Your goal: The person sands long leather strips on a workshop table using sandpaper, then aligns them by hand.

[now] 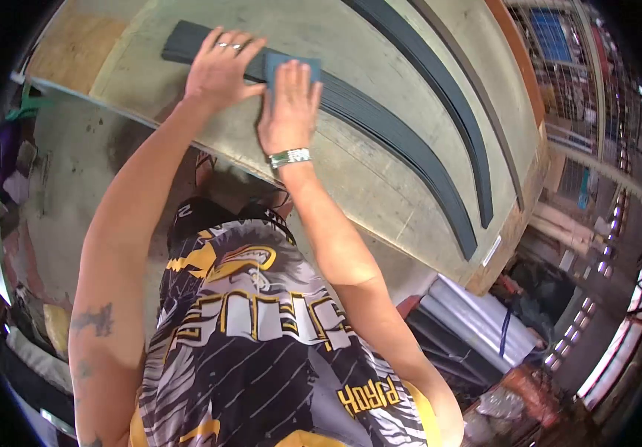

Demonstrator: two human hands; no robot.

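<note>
Beside the flat blue pad (270, 65) covered by the right hand (290, 108), grip flat, curved dark-grey strips (392, 127) are touched by the left hand (220, 71), grip wide.

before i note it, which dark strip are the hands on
The near strip: the left hand rests on it and the right hand lies on a blue pad over it. The middle strip and far strip are untouched.

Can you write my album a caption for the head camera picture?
Left hand on dark, curved strips, right hand flat on a blue sheet, at a big table.
</note>
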